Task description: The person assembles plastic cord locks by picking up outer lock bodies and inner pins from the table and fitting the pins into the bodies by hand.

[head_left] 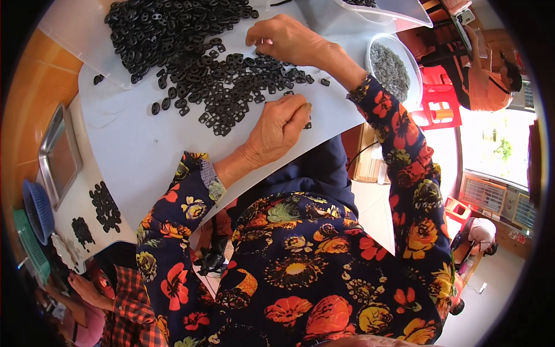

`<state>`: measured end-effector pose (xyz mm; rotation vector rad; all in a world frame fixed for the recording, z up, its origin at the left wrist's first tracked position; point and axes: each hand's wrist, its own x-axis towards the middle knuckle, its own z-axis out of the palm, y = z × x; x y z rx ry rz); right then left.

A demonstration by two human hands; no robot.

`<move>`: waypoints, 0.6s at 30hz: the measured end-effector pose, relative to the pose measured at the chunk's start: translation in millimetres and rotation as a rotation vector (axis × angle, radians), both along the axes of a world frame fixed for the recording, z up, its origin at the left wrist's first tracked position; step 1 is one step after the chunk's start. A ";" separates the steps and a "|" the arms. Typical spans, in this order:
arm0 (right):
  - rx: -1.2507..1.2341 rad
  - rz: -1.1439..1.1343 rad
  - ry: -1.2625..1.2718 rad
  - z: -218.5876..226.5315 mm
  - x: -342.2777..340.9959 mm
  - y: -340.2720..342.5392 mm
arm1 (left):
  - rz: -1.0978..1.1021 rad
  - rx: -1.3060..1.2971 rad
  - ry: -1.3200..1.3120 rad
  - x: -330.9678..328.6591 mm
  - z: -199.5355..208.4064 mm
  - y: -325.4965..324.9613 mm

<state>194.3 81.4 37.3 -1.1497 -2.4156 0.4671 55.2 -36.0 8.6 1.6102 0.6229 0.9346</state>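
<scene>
Resting on a white table (pixel 133 144), two hands work at one large heap of small black plastic parts (pixel 191 52), far too many to count. The left hand (pixel 277 127) lies knuckles-up at the near edge of the scatter, fingers curled together; whether it pinches a part underneath cannot be told. The right hand (pixel 286 39) sits at the far edge, fingertips drawn together on the parts, its hold also hidden by the knuckles. Two smaller clusters of black parts (pixel 104 205) lie well apart near the table's left corner, beside one metal tray (pixel 58 156). One white bowl of grey pieces (pixel 390 66) stands past the right forearm. Two baskets, one blue (pixel 37 211) and one green (pixel 32 248), are cut off at the left rim. Another person's hand (pixel 87 289) shows lower left, partly cropped.
</scene>
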 end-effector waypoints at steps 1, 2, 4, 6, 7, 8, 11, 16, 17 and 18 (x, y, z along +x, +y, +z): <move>0.041 -0.001 -0.105 -0.8 -3.2 -1.9 | 0.001 0.000 0.002 -1.0 0.2 0.1; 0.082 -0.003 -0.209 -1.3 -6.0 -3.5 | 0.001 -0.003 0.009 -2.2 0.3 0.3; 0.056 -0.002 -0.242 2.8 -9.6 -4.8 | 0.004 -0.004 0.017 -3.4 0.2 0.4; 0.031 0.001 -0.275 3.4 -13.6 -3.7 | 0.012 -0.025 0.020 -4.2 -0.5 0.0; 0.024 -0.005 -0.279 3.3 -14.6 -2.6 | 0.008 -0.023 0.020 -4.8 0.1 0.6; 0.016 -0.012 -0.282 3.3 -15.2 -1.7 | 0.006 -0.009 0.027 -5.8 0.5 1.3; -0.044 -0.032 -0.270 6.3 -18.6 0.5 | 0.016 0.011 0.032 -8.9 1.2 2.2; -0.030 -0.011 -0.193 1.6 -20.9 1.0 | 0.030 -0.002 0.031 -10.3 -3.1 4.1; -0.031 -0.009 -0.186 2.5 -22.2 -0.7 | 0.048 0.016 0.030 -10.7 -5.2 4.9; -0.030 -0.011 -0.182 3.8 -22.5 -2.6 | 0.066 0.033 0.029 -10.8 -7.3 5.7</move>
